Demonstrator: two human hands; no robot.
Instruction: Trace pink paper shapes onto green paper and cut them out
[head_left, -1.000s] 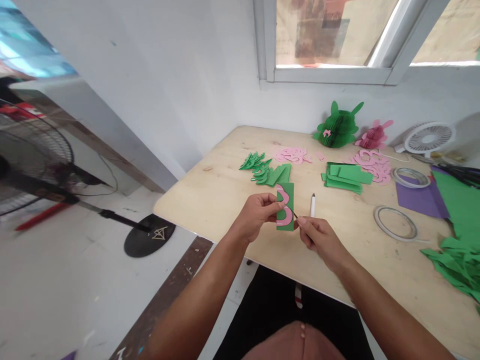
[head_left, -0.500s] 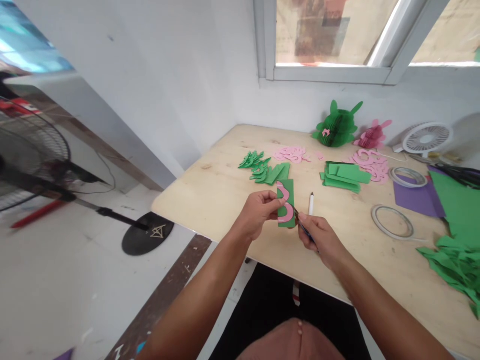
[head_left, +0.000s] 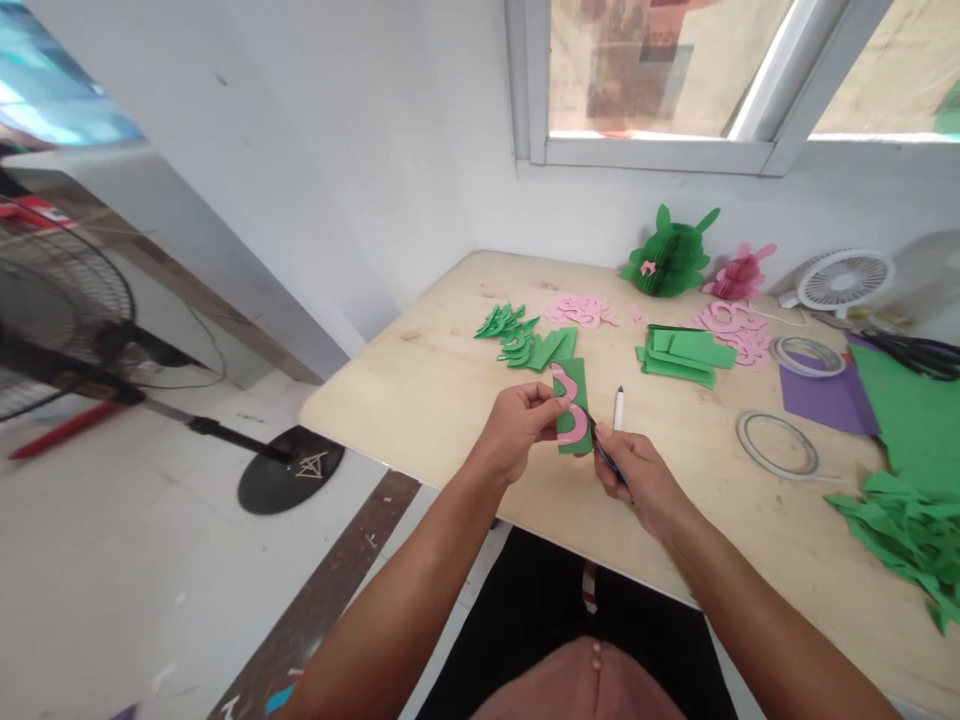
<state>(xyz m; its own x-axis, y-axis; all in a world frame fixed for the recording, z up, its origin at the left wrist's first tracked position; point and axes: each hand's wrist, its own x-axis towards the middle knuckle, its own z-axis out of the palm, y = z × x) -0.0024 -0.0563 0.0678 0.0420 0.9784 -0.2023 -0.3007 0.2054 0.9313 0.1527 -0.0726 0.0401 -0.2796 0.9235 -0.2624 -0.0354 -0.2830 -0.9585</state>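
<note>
My left hand [head_left: 521,425] pinches a green paper strip [head_left: 574,376] together with a curved pink paper cutout [head_left: 574,428] lying on its face. My right hand [head_left: 634,468] is closed around dark-handled craft scissors [head_left: 611,463], whose blades meet the strip's right edge. How far the blades are apart is too small to tell. Just beyond my right hand lies a white pen [head_left: 619,408] with a dark tip. Behind the strip, green cut pieces [head_left: 517,340] and folded green strips [head_left: 553,348] rest on the table.
On the wooden table [head_left: 420,400] are pink cutouts [head_left: 581,310], stacked green strips [head_left: 686,355], tape rolls [head_left: 778,446], purple paper [head_left: 825,395] and green scraps [head_left: 907,540]. Green [head_left: 670,255] and pink [head_left: 741,272] paper figures and a small white fan [head_left: 844,278] stand at the back. A floor fan [head_left: 60,300] is left.
The view has shifted slightly, so table items appear a little further left. Both hands keep nearly the same pose, with the scissors still at the strip's right edge.
</note>
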